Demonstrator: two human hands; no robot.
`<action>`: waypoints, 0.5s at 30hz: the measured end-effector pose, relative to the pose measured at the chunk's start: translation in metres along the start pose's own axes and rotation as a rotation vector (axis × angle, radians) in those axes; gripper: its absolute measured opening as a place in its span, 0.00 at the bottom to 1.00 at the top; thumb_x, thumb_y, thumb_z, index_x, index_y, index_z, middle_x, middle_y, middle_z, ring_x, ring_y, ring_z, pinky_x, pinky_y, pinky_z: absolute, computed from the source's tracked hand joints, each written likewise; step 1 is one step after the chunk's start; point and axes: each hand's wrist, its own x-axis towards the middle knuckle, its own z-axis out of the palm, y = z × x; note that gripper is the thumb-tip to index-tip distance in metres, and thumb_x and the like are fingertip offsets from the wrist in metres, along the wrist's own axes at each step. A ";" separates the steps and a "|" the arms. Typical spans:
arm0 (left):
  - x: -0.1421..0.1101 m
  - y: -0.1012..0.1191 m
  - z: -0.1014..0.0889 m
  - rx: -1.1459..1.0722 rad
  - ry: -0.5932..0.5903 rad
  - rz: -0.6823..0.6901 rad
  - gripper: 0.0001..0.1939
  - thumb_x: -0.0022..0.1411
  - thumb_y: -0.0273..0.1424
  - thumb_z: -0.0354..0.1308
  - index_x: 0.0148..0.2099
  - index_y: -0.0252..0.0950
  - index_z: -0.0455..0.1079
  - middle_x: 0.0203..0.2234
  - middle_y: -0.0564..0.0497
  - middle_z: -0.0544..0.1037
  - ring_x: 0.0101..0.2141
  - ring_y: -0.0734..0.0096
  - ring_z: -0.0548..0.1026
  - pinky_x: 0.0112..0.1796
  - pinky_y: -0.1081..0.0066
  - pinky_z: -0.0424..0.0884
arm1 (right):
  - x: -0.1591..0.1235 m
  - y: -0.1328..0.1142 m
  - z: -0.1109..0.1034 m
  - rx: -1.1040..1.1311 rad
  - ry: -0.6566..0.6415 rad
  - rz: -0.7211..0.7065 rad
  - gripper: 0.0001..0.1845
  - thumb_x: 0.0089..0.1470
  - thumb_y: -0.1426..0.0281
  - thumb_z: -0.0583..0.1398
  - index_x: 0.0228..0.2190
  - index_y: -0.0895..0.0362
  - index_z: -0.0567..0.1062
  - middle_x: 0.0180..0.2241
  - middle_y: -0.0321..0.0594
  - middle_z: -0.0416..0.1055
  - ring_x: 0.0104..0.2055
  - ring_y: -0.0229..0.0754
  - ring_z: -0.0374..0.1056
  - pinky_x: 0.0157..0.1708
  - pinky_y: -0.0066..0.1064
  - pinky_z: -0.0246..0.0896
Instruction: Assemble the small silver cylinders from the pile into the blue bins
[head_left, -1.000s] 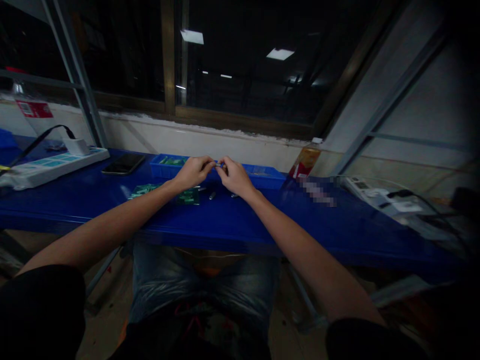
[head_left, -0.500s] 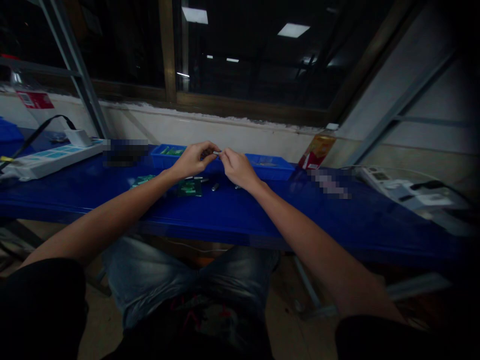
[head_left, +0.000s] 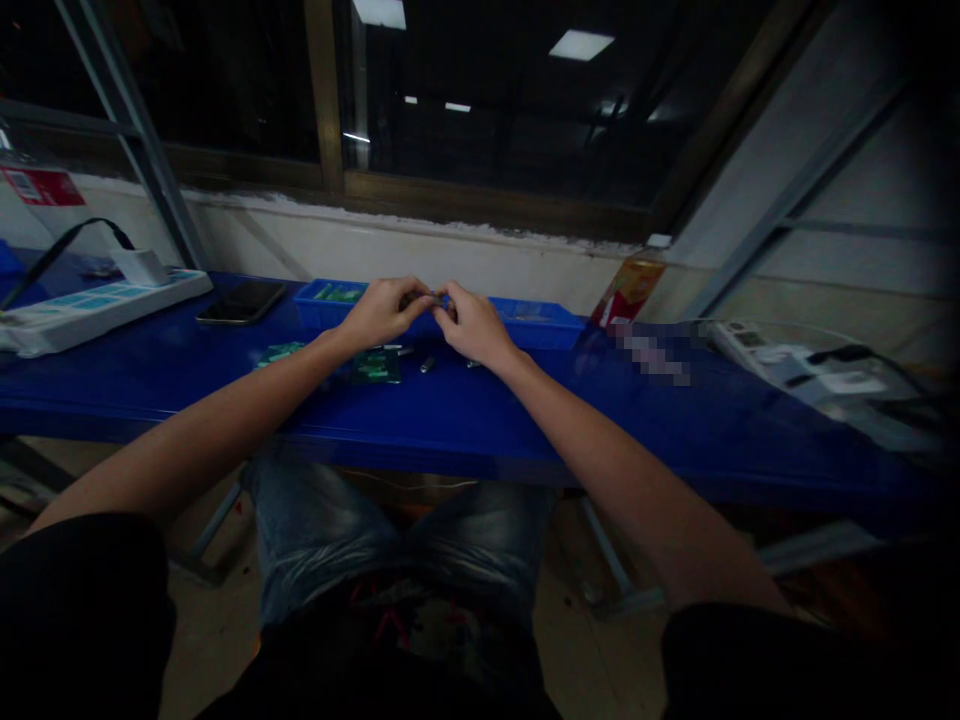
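Observation:
My left hand [head_left: 386, 308] and my right hand [head_left: 470, 322] meet over the back of the blue table, fingertips pinched together. Between them is a small metallic piece [head_left: 438, 298], mostly covered by the fingers; its kind is too small to make out. Below the hands, a small metal cylinder [head_left: 427, 365] lies on the table, and another metal piece [head_left: 472, 364] shows beside my right wrist. Green pieces on a dark green sheet [head_left: 377, 366] lie under my left hand, with more green pieces [head_left: 281, 353] behind my left forearm.
Two blue trays, one with green pieces [head_left: 304, 306] and one at right [head_left: 551, 332], stand by the wall. A phone [head_left: 241, 301] and a power strip [head_left: 97, 310] lie left. A bottle [head_left: 631, 288] and another power strip [head_left: 817, 375] are on the right.
Both hands stay together, with the fingers drawn closer around the small metallic piece. The camera view has shifted slightly; the things on the table look unmoved.

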 end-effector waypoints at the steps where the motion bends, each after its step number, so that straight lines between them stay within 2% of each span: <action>1: 0.000 0.000 0.001 0.002 -0.003 0.003 0.13 0.59 0.33 0.50 0.38 0.30 0.71 0.27 0.48 0.77 0.25 0.75 0.69 0.29 0.74 0.63 | 0.000 0.000 0.000 -0.007 0.001 0.002 0.10 0.54 0.67 0.52 0.38 0.57 0.67 0.25 0.37 0.67 0.28 0.39 0.62 0.29 0.30 0.51; 7: 0.000 0.000 0.000 0.017 -0.003 -0.014 0.13 0.59 0.33 0.50 0.38 0.29 0.71 0.26 0.48 0.76 0.24 0.77 0.68 0.28 0.74 0.62 | 0.001 0.000 -0.001 -0.005 0.028 0.024 0.10 0.53 0.67 0.53 0.37 0.57 0.68 0.24 0.37 0.67 0.27 0.39 0.61 0.29 0.30 0.51; 15: 0.000 -0.001 -0.001 0.054 -0.026 -0.007 0.14 0.59 0.33 0.48 0.37 0.30 0.72 0.23 0.49 0.75 0.23 0.76 0.67 0.27 0.74 0.61 | 0.001 -0.002 -0.004 0.007 -0.017 0.036 0.10 0.53 0.65 0.53 0.36 0.57 0.68 0.23 0.36 0.66 0.27 0.38 0.61 0.30 0.30 0.51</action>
